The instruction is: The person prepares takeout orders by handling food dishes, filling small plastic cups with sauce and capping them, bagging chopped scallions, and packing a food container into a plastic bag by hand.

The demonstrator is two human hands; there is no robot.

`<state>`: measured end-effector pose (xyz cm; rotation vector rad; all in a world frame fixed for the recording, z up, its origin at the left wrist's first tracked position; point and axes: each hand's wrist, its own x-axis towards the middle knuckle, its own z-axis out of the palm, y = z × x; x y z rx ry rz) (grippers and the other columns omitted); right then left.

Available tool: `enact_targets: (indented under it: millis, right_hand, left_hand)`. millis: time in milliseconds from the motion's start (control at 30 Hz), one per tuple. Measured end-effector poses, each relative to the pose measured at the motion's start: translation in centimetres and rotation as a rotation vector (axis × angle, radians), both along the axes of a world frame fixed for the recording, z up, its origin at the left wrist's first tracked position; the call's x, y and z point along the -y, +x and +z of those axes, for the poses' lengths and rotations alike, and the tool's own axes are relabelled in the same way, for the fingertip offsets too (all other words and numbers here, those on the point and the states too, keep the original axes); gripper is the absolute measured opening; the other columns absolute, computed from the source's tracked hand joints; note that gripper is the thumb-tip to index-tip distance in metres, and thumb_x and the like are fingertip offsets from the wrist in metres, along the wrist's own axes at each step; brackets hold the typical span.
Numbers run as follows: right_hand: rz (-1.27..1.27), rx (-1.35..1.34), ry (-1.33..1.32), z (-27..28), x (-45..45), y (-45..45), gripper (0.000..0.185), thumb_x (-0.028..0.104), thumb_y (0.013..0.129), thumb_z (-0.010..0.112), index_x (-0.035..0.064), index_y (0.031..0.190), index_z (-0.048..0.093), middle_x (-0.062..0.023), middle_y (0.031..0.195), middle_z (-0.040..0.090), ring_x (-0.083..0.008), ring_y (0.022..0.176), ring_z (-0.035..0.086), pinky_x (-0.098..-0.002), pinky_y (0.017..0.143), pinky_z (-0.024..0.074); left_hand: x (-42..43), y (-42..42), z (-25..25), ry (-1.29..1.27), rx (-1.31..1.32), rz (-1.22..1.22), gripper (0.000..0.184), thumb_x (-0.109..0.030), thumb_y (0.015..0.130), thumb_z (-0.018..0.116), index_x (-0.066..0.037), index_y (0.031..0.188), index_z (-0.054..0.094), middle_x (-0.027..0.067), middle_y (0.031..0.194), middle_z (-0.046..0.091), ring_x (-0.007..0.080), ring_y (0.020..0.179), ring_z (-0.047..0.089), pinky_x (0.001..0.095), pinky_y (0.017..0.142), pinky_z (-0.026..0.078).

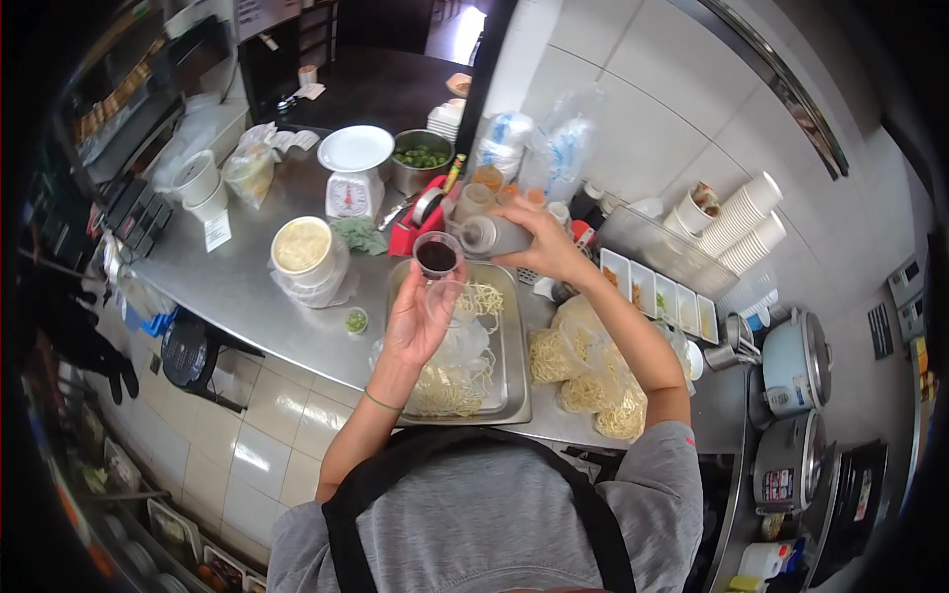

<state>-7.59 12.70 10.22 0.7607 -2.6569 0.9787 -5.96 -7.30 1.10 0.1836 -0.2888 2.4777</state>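
Note:
A small clear cup of dark liquid (436, 254) is held up in my left hand (418, 321), with a clear lid (444, 298) against the fingers just below it. My right hand (539, 240) is wrapped round a clear container (481, 235), tilted on its side close to the cup. Beneath my hands, a metal tray (519, 346) holds pale noodles (450, 387) and clear plastic. Bagged noodles (583, 366) lie to the tray's right.
Left of the tray stand a white tub (301, 247), a small cup of greens (356, 320) and a scale (353, 195). Behind are a red tape dispenser (410, 229) and a metal pot (421, 173). Condiment trays (660, 295), stacked cups (736, 222) and rice cookers (797, 361) are at the right.

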Motion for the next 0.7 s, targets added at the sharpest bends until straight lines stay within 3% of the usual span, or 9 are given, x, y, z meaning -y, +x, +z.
enact_targets:
  millis: [167, 300, 367, 467, 567, 700]
  right_hand:
    - [0.055, 0.331, -0.544, 0.3, -3.7, -0.9, 0.062, 0.009, 0.065, 0.077, 0.0029, 0.118, 0.046, -0.0053, 0.111, 0.055, -0.0151, 0.104, 0.05, -0.031, 0.09, 0.0394]
    - [-0.217, 0.006, -0.578, 1.6, -9.6, -4.2, 0.068, 0.027, 0.062, 0.08, 0.0033, 0.114, 0.043, -0.0107, 0.102, 0.058, -0.0184, 0.093, 0.056, -0.0322, 0.08, 0.0453]
    - [-0.414, -0.223, -0.426, 2.2, -13.3, -6.0, 0.063, 0.03, 0.065, 0.077, 0.0028, 0.108, 0.041, -0.0141, 0.098, 0.06, -0.0213, 0.091, 0.057, -0.0321, 0.078, 0.0459]
    - [-0.7, -0.285, -0.37, 1.8, -18.4, -8.5, 0.061, 0.033, 0.066, 0.075, 0.0022, 0.105, 0.04, -0.0181, 0.094, 0.06, -0.029, 0.089, 0.059, -0.0347, 0.078, 0.0461]
    - [-0.815, -0.325, -0.174, -2.4, -24.4, -12.5, 0.07, 0.037, 0.064, 0.075, -0.0007, 0.111, 0.04, -0.0197, 0.097, 0.059, -0.0323, 0.093, 0.057, -0.0369, 0.08, 0.0453]
    - [-0.923, -0.285, 0.17, -5.9, -28.2, -14.8, 0.073, 0.033, 0.057, 0.078, -0.0009, 0.111, 0.042, -0.0228, 0.098, 0.059, -0.036, 0.094, 0.057, -0.041, 0.079, 0.046]
  left_hand:
    - [-1.4, 1.1, 2.2, 0.058, 0.038, -0.066, 0.041, -0.02, 0.087, 0.054, -0.004, 0.123, 0.04, 0.0157, 0.125, 0.041, 0.0253, 0.117, 0.039, 0.0288, 0.082, 0.048]
    - [-2.2, 1.9, 2.6, 0.103, 0.077, -0.068, 0.041, -0.02, 0.087, 0.055, -0.003, 0.123, 0.041, 0.0167, 0.126, 0.039, 0.027, 0.116, 0.038, 0.0284, 0.082, 0.048]
    - [-2.2, 2.4, 2.6, 0.123, 0.113, -0.066, 0.042, -0.019, 0.087, 0.055, -0.003, 0.123, 0.041, 0.0167, 0.127, 0.038, 0.0276, 0.116, 0.038, 0.0286, 0.082, 0.048]
    - [-2.2, 3.1, 2.3, 0.178, 0.116, -0.016, 0.049, -0.017, 0.085, 0.058, -0.001, 0.126, 0.036, 0.0173, 0.126, 0.037, 0.0271, 0.117, 0.037, 0.0339, 0.086, 0.048]
    - [-1.9, 3.7, 1.8, 0.18, 0.097, 0.047, 0.049, -0.016, 0.084, 0.058, -0.001, 0.125, 0.037, 0.0175, 0.128, 0.036, 0.0276, 0.118, 0.037, 0.0355, 0.088, 0.047]
    - [-1.0, 4.8, 1.0, 0.124, 0.101, 0.183, 0.048, -0.013, 0.083, 0.058, -0.003, 0.126, 0.038, 0.0173, 0.129, 0.036, 0.0295, 0.12, 0.036, 0.0354, 0.089, 0.049]
